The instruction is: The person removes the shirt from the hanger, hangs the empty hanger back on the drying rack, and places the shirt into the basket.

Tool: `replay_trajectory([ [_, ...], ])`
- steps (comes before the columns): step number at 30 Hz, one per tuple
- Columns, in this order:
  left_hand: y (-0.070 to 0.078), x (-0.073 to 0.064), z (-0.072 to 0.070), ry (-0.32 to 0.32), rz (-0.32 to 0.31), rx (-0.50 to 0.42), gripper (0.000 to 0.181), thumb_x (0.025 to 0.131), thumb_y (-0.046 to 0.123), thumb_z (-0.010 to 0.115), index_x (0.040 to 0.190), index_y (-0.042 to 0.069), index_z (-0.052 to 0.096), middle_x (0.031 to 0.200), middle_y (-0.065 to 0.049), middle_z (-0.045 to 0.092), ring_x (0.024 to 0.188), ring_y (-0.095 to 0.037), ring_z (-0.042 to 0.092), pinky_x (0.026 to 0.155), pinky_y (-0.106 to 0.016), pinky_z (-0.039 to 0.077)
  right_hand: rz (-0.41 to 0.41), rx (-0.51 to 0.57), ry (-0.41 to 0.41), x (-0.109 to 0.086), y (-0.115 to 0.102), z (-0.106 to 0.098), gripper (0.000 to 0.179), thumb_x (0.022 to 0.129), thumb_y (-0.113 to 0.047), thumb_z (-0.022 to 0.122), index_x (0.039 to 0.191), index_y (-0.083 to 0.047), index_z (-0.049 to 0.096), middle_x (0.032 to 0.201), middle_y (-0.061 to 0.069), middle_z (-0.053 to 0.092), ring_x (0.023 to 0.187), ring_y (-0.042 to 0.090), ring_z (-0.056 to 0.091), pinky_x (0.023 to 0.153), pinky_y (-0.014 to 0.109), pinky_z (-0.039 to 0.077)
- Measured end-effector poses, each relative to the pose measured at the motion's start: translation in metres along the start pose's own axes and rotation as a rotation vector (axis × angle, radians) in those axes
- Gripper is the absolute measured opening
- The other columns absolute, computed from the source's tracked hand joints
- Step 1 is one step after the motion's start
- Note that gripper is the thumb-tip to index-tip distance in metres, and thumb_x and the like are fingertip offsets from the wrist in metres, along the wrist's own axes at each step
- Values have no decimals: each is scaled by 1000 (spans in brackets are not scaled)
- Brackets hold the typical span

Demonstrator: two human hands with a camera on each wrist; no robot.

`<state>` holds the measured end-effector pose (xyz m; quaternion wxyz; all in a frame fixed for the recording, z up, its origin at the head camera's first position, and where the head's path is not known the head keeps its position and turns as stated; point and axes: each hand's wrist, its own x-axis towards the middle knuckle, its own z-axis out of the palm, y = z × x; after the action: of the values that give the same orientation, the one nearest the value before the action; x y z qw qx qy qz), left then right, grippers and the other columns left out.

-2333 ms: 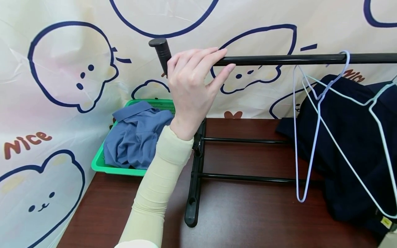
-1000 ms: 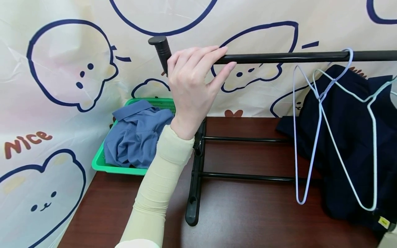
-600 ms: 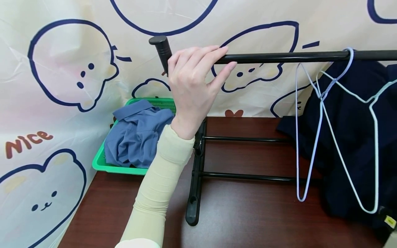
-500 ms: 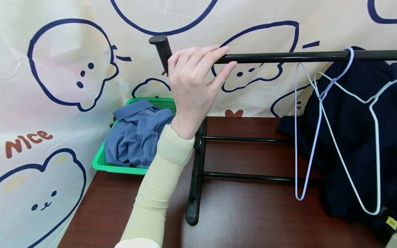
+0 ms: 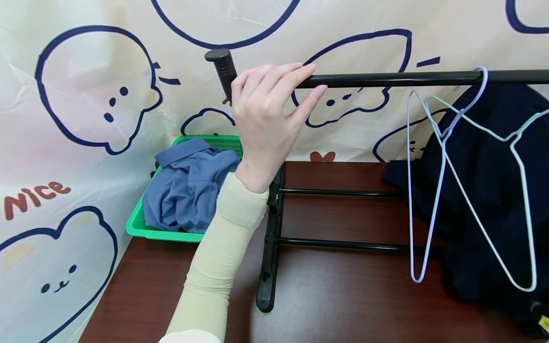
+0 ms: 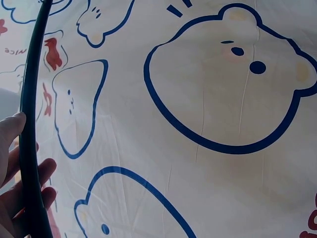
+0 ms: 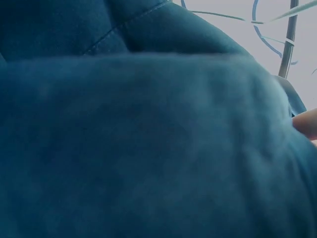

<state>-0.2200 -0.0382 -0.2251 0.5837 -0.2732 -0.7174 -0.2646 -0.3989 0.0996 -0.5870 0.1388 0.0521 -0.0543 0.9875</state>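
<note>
In the head view my left hand [image 5: 268, 116] grips the black top rail [image 5: 386, 79] of a clothes rack near its left end; the left wrist view shows thumb and fingers curled round it. A lilac hanger [image 5: 484, 78] hooks over this rail, with a mint hanger [image 5: 524, 178] hanging to its right. Behind both is a dark navy garment [image 5: 476, 271]. My right hand is outside the head view. In the right wrist view its fingertip [image 7: 306, 123] presses into the navy cloth [image 7: 148, 144], which hides most of the hand.
A green basket [image 5: 154, 235] holding a crumpled blue shirt [image 5: 184, 190] stands at the back left of the brown table [image 5: 351, 295]. The rack's black foot [image 5: 267, 281] and two lower bars cross the tabletop. A patterned sheet [image 5: 266, 19] hangs behind.
The navy garment has risen and shifted behind the rail, its upper outline now rounded. Both hangers have swung, and the mint one has moved slightly right. My left hand has kept its place.
</note>
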Motion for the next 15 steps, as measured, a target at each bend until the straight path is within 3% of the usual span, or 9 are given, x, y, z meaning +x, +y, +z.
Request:
replay_trajectory([
  [4, 0, 0, 0, -2, -4, -2, 35, 96, 43, 72, 116, 16, 80, 110, 1, 76, 106, -18, 64, 103, -33, 35, 3, 17, -2, 3, 0, -2, 52, 114, -29, 21, 165, -22, 12, 166, 12, 24, 149, 27, 28, 115, 41, 28],
  [10, -1, 0, -1, 10, -5, -10, 33, 94, 40, 75, 114, 15, 80, 109, 1, 76, 106, -18, 64, 102, -33, 36, 16, 55, -49, -5, 0, -5, 54, 113, -37, 17, 165, -28, 7, 166, 11, 24, 149, 28, 27, 117, 45, 23],
  [15, -1, -1, 0, 17, -4, -19, 32, 92, 39, 77, 113, 15, 81, 109, 1, 76, 106, -18, 64, 102, -33, 36, 30, 80, 46, 1, 0, 0, 54, 112, -36, 30, 164, -26, 20, 161, 11, 35, 144, 27, 37, 114, 44, 30],
])
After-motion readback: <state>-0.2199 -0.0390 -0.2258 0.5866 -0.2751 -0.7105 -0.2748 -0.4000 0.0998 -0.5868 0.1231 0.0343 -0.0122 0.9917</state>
